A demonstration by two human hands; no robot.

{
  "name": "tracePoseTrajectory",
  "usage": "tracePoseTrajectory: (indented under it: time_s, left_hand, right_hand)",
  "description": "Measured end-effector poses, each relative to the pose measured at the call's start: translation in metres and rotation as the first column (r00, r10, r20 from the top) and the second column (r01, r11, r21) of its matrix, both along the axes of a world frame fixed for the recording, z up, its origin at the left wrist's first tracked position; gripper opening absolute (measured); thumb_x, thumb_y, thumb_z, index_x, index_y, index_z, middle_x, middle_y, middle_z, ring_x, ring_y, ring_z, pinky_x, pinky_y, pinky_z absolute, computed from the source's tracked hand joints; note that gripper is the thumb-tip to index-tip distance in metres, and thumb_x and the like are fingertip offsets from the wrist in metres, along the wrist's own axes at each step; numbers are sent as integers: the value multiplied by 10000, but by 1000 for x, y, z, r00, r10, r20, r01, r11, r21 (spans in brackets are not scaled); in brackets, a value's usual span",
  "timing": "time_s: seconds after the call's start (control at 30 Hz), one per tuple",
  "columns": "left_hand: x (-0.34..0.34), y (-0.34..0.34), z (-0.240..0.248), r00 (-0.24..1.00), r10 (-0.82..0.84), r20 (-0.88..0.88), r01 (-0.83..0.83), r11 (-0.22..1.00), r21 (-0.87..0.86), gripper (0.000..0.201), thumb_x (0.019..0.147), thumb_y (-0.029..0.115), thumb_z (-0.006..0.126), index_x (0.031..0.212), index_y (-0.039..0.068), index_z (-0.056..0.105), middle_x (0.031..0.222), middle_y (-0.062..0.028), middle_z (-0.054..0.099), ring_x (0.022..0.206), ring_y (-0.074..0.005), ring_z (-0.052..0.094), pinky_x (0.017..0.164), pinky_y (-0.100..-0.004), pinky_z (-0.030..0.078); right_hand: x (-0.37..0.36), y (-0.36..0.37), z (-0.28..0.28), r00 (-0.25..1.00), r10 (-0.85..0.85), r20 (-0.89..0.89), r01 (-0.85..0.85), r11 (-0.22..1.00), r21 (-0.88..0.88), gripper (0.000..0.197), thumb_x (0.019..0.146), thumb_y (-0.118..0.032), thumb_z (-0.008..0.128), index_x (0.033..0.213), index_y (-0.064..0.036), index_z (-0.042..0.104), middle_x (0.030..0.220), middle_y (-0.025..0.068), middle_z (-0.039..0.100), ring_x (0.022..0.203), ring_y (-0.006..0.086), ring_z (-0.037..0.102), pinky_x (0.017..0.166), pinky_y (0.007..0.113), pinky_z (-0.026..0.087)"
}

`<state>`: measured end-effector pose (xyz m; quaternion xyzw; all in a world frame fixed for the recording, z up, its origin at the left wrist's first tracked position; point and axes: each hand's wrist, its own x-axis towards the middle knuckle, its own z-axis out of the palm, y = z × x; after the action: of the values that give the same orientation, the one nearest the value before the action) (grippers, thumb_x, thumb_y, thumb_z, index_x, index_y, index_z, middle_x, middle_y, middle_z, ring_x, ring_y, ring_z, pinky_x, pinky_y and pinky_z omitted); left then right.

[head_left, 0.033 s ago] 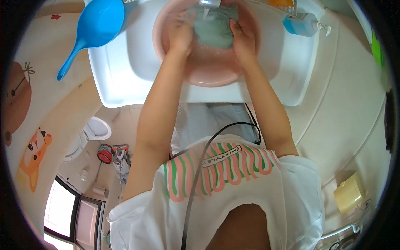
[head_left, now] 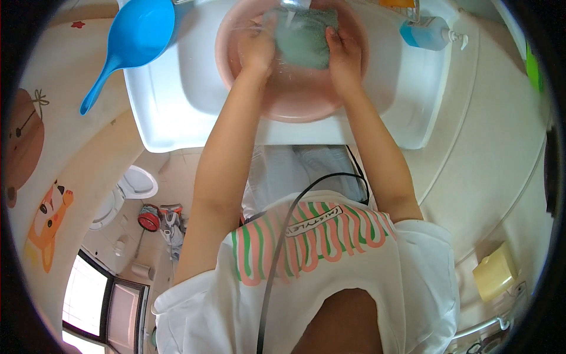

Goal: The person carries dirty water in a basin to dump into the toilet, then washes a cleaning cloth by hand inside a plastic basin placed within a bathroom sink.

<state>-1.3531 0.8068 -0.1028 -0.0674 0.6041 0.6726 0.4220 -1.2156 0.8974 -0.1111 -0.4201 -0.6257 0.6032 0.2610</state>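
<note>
A grey-green cloth (head_left: pixel 303 44), wet and spread out, hangs between my two hands over a pink basin (head_left: pixel 300 112). My left hand (head_left: pixel 257 48) is closed at the cloth's left edge; its fingers are slightly blurred. On the right edge, my right hand (head_left: pixel 344 53) grips the cloth with the thumb lying on top. Above the cloth is a metal faucet (head_left: pixel 296 5), and water runs from it onto the fabric. Some water splashes toward my left hand. The far rim of the basin is cut off by the upper edge of the view.
The basin sits in a white sink (head_left: pixel 200 127). A blue dipper (head_left: pixel 138 35) rests at the sink's left rim, its handle pointing toward me. At the right rim stands a pump bottle (head_left: pixel 425 33) with blue liquid. A black cable (head_left: pixel 277 259) runs down my shirt.
</note>
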Motion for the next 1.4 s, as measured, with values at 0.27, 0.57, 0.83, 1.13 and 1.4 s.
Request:
tracePoseTrajectory:
  time_s: [0.27, 0.57, 0.83, 1.13, 1.4]
  left_hand:
    - [11, 5, 1, 950, 58, 308, -72, 997, 37, 521, 991, 387, 503, 1289, -40, 483, 1173, -133, 586, 1069, -245, 580, 880, -378, 514]
    - [-3, -24, -4, 815, -297, -497, 124, 928, -351, 366, 929, 282, 624, 1112, -35, 626, 1004, -164, 681, 883, -269, 638, 789, -341, 500]
    - [-33, -27, -6, 843, -408, -351, 299, 898, -323, 393, 926, 405, 595, 1007, 29, 675, 861, -120, 674, 772, -229, 627, 708, -345, 483]
    - [-61, -60, -15, 761, -440, -476, 489, 872, -24, 466, 901, 273, 673, 1280, 27, 564, 1212, -99, 609, 1097, -210, 577, 895, -321, 488]
    - [-45, -47, 43, 440, -628, -642, 633, 724, -274, 447, 823, 44, 714, 1246, 88, 578, 1333, -111, 441, 1141, -320, 527, 984, -280, 441]
  right_hand:
    - [14, 10, 8, 996, 2, 93, -18, 985, 173, 379, 964, -242, 578, 1243, 14, 572, 1261, 85, 574, 1137, 182, 523, 988, 291, 392]
    - [-19, -7, 26, 939, 91, -332, -252, 839, -483, 367, 939, -178, 626, 1266, -55, 516, 1185, 26, 574, 1099, 154, 525, 962, 314, 433]
    - [-42, -13, 4, 967, -3, -253, -119, 877, -465, 344, 838, -150, 686, 1150, -44, 591, 1098, 96, 623, 1003, 250, 582, 902, 369, 463]
    - [-37, 9, 43, 943, 327, -66, -325, 945, 43, 558, 790, -45, 717, 1298, -9, 488, 1193, 86, 584, 1102, 220, 558, 965, 322, 443]
    - [-19, 32, 33, 815, 500, -293, -542, 836, -82, 784, 708, -51, 786, 1386, -29, 394, 1362, 96, 467, 1285, 255, 457, 1057, 377, 386]
